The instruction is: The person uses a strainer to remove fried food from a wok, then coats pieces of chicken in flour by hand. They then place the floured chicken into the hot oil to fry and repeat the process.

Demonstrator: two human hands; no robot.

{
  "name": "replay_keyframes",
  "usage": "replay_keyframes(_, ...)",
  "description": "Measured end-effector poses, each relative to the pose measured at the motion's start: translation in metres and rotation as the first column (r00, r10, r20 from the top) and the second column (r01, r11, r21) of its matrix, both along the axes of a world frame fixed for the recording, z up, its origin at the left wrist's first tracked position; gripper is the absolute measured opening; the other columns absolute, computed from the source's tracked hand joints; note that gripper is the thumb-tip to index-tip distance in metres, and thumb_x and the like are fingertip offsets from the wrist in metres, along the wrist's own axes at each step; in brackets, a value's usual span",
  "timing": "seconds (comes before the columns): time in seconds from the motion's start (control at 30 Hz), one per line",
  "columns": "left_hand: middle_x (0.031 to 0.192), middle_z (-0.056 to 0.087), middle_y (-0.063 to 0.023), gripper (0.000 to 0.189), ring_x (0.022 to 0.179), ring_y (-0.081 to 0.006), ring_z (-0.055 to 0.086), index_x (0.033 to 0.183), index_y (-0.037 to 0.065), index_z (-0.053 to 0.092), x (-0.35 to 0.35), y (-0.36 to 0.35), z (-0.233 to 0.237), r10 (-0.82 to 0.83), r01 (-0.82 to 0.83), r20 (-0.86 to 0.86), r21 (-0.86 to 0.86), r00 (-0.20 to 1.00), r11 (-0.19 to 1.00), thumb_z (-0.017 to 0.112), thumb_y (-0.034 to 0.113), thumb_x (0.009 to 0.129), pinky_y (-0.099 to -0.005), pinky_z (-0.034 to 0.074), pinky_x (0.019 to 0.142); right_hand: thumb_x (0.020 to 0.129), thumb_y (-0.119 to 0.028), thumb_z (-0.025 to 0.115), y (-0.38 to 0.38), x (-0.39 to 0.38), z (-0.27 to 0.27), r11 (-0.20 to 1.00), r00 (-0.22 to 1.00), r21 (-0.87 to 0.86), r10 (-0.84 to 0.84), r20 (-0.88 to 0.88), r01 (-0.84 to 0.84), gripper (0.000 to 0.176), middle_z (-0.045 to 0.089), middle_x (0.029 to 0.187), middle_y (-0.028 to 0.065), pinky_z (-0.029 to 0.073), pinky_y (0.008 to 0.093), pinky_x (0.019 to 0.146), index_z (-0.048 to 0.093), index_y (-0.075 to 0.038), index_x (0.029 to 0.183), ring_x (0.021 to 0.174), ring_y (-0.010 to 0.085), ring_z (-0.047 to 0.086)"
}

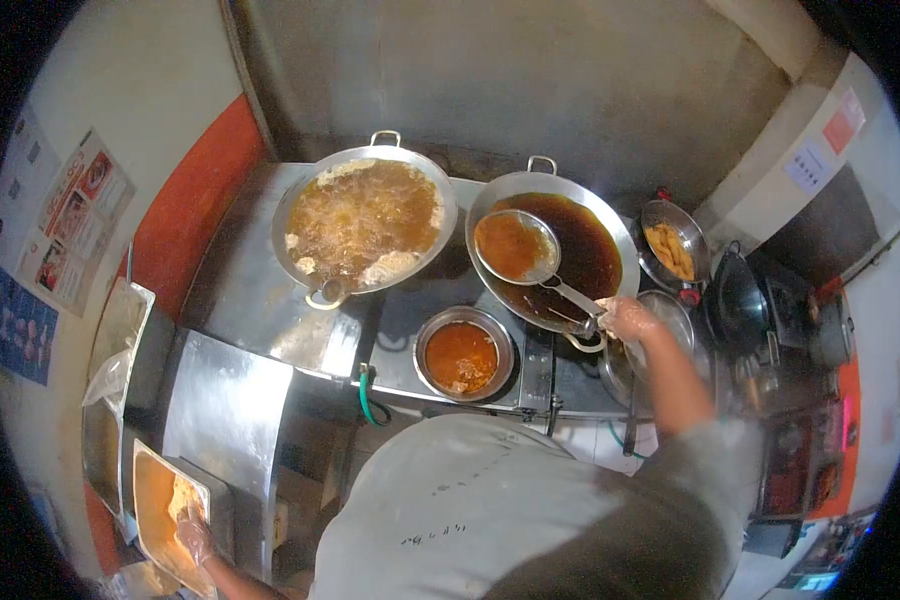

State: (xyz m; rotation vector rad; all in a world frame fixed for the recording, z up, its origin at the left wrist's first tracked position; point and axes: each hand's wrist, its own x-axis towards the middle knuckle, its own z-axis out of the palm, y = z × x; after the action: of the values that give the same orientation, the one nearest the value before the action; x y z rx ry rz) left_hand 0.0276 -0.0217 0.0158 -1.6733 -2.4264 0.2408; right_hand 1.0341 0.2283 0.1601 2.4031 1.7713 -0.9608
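Observation:
In the head view my right hand (632, 320), in a clear plastic glove, is closed around the handle of a round mesh strainer (545, 222). The strainer's bowl sits over the right wok (622, 240), overlapping its dark brown oil. Low on the left, my gloved left hand (195, 535) reaches into a deep metal tray (148, 470). Its fingertips are at a pale, floury heap of food (182, 493), which partly hides them, and I cannot tell how they are bent.
A left wok (282, 232) holds bubbling oil with pale bits along its edge. Between the woks, toward me, stands a metal pot (423, 372) of orange-brown liquid. To the right are a bowl of golden fried pieces (670, 250) and a black wok (738, 300).

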Motion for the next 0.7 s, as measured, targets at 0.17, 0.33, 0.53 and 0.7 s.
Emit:
replay_keyframes(0.17, 0.11, 0.071, -0.0271, 0.032, 0.097, -0.0451, 0.069, 0.128, 0.006, 0.068, -0.007, 0.003, -0.007, 0.143, -0.159, 0.205, 0.06, 0.968, 0.986, 0.055, 0.024, 0.105, -0.0521, 0.053, 0.083, 0.092, -0.019, 0.066, -0.002, 0.0, -0.002, 0.999, 1.0, 0.04, 0.006, -0.021, -0.005, 0.044, 0.074, 0.082, 0.0114, 0.056, 0.0387, 0.072, 0.07, -0.013, 0.135, 0.072, 0.0233, 0.07)
replay_keyframes(0.33, 0.108, 0.07, -0.0237, 0.033, 0.091, -0.0419, 0.069, 0.133, 0.009, 0.066, -0.007, 0.001, -0.006, 0.058, -0.063, 0.121, 0.032, 0.991, 0.998, 0.056, 0.012, 0.101, -0.0503, 0.055, 0.078, 0.092, -0.018, 0.065, -0.003, -0.004, -0.001, 0.999, 0.997, 0.026, -0.042, -0.07, 0.044, 0.046, 0.074, 0.082, 0.0113, 0.056, 0.0379, 0.072, 0.068, -0.012, 0.138, 0.072, 0.0218, 0.07)
replay_keyframes(0.53, 0.104, 0.07, -0.022, 0.035, 0.091, -0.0412, 0.069, 0.131, 0.009, 0.068, -0.009, -0.002, -0.01, -0.072, 0.074, -0.051, 0.043, 0.996, 0.996, 0.056, 0.007, 0.098, -0.0503, 0.056, 0.077, 0.093, -0.015, 0.066, -0.006, -0.01, 0.004, 0.999, 0.999, 0.044, -0.028, -0.029, 0.03, 0.047, 0.073, 0.083, 0.0098, 0.055, 0.0376, 0.07, 0.067, -0.012, 0.14, 0.072, 0.0198, 0.068)
replay_keyframes(0.7, 0.106, 0.07, -0.021, 0.036, 0.093, -0.0408, 0.069, 0.132, 0.01, 0.068, -0.011, -0.004, -0.011, -0.112, 0.118, -0.099, 0.057, 0.989, 0.991, 0.055, 0.007, 0.098, -0.0504, 0.057, 0.077, 0.093, -0.013, 0.065, -0.007, -0.015, 0.009, 0.998, 0.998, 0.006, -0.057, -0.03, 0.057, 0.047, 0.072, 0.083, 0.0093, 0.055, 0.0382, 0.071, 0.067, -0.013, 0.14, 0.072, 0.0185, 0.067)
